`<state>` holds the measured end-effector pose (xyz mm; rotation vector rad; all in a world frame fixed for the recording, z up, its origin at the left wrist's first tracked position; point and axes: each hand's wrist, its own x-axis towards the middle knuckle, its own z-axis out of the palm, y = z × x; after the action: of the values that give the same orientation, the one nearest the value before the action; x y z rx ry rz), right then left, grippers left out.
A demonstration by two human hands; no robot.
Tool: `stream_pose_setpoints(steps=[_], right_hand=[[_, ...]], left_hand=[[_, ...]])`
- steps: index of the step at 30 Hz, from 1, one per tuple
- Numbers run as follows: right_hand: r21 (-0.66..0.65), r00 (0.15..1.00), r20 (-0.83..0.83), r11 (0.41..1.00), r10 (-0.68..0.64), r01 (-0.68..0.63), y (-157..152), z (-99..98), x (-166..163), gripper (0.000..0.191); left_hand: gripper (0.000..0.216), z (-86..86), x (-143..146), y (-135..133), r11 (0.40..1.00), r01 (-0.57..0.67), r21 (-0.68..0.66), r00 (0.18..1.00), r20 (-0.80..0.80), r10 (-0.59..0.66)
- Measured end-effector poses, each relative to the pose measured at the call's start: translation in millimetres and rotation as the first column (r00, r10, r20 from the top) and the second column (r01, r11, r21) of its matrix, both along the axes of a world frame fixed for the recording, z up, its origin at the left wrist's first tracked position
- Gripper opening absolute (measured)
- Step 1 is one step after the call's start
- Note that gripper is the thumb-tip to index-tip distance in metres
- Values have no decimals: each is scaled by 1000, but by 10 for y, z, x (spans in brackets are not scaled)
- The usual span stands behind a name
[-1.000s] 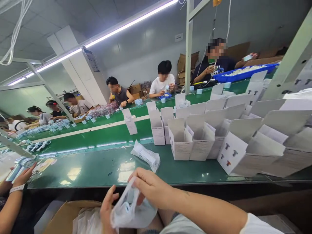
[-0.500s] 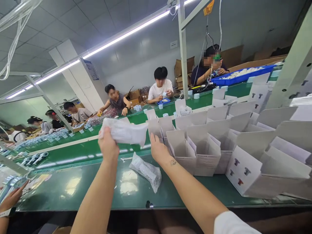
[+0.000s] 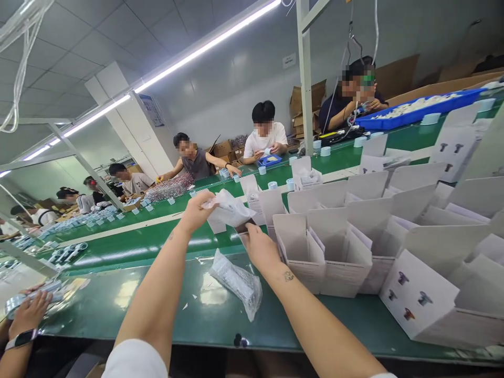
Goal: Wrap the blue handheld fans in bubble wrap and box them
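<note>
In the head view, my left hand (image 3: 199,211) is closed on one end of a package in clear plastic wrap (image 3: 233,209). The other end of this package is at the mouth of a small white box (image 3: 241,237), whose dark inside shows. My right hand (image 3: 260,247) grips that box at its near side; its fingertips are partly hidden. A second plastic-wrapped package (image 3: 236,283) lies on the green bench just below both hands. Close by on the right stand several open white boxes (image 3: 299,257) with raised flaps.
A larger printed white box (image 3: 419,299) stands at the front right. Behind runs a green conveyor (image 3: 157,228) with light-blue parts. A co-worker's hands (image 3: 33,310) hold light-blue parts at the left edge. Other people sit across the line near a blue tray (image 3: 417,113).
My left hand has brought the wrapped package up and to the right, to the white box's mouth. My right hand now holds that box. The view has shifted slightly.
</note>
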<state>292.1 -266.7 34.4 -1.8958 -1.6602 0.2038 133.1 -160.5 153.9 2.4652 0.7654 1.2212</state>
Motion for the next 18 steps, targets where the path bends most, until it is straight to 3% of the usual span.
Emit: stream_pose_setpoints(steps=[4,7,10,13,18], right_hand=[[76,988,-151,996,-30,42,8,-57,-36,30],[152,944,-325,982,-60,115,45,-105,-40,28],[210,900,-428,961,-76,181,105,-145,-36,28],[233,895,-440,953,-72,192,152,-181,-55,30],[268,886,-459,940,-67,210,157,-276,-99,32]], left_hand=[[22,281,14,-30,957,131,-258,979,-118,-166],[20,430,39,-85,945,25,-327,960,-257,-114],[14,544,101,-133,959,-64,-277,896,-440,-68],[18,635,260,-164,990,-67,-126,803,-595,-21],[28,753,669,-235,995,79,53,596,-803,-4]])
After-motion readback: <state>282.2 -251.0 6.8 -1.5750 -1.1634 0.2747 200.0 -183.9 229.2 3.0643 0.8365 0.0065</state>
